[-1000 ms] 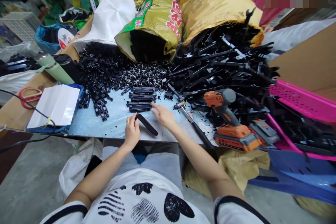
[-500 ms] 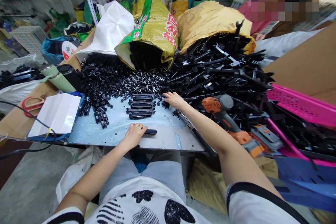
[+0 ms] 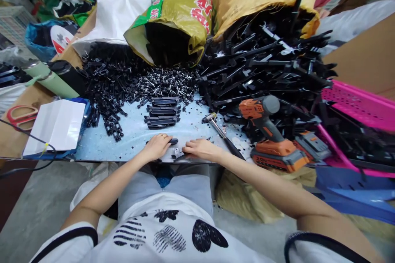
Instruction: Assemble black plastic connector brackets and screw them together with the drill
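Observation:
My left hand is closed on a short black bar-like part, whose rounded end sticks out beyond the fingers at the table's front edge. Just right of it, my right hand lies low over the table, fingers bent together. At its fingertips is a small dark and silvery piece; exactly what the fingers grip is hidden. Behind my hands lie stacked black bar assemblies in short rows. A hammer with a dark handle rests to the right of my right hand.
An orange cordless driver stands right, before piled black wrench-shaped parts and a pink basket. Loose pins and small black links heap up behind. White paper and red scissors lie left.
My right hand has come back from the pins and parts at the rear to the front edge, beside my left hand. The left hand stays on the black part. The view has tilted downward.

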`<move>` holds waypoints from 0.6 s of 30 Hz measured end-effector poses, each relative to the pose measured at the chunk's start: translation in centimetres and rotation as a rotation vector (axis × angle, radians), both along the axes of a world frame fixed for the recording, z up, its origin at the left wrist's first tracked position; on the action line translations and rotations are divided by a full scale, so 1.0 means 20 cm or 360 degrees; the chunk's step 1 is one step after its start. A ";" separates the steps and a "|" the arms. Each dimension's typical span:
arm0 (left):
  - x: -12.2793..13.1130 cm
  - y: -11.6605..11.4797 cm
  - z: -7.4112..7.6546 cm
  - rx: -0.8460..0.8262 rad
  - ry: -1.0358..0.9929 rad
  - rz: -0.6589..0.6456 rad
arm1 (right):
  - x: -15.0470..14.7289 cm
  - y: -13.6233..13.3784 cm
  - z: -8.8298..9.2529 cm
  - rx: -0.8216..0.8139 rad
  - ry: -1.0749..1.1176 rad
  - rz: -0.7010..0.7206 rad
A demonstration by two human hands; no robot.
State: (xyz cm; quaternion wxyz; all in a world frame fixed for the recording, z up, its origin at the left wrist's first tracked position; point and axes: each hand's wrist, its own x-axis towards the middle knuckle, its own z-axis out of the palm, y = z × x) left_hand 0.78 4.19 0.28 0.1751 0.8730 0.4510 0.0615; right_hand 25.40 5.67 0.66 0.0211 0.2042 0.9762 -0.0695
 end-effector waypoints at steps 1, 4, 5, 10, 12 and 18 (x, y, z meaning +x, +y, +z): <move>0.01 0.01 0.01 -0.0013 0.0007 -0.0023 | 0.00 -0.04 -0.02 -0.0003 -0.0028 -0.0064; 0.06 0.02 0.03 -0.0026 0.0059 -0.0048 | 0.00 -0.07 -0.05 0.0001 -0.0017 -0.0294; 0.07 0.02 0.04 -0.0015 0.0073 -0.0043 | -0.01 -0.07 -0.05 0.0009 -0.0005 -0.0357; 0.08 0.00 0.05 0.0041 0.0061 -0.0020 | -0.06 -0.11 0.02 0.0125 0.0037 -0.0573; 0.07 -0.02 0.03 0.0069 -0.0017 0.0011 | -0.08 -0.14 0.06 0.0154 0.0024 -0.0610; 0.03 -0.04 -0.03 0.0254 -0.0210 0.0002 | -0.12 -0.13 0.16 0.0137 -0.0061 -0.0614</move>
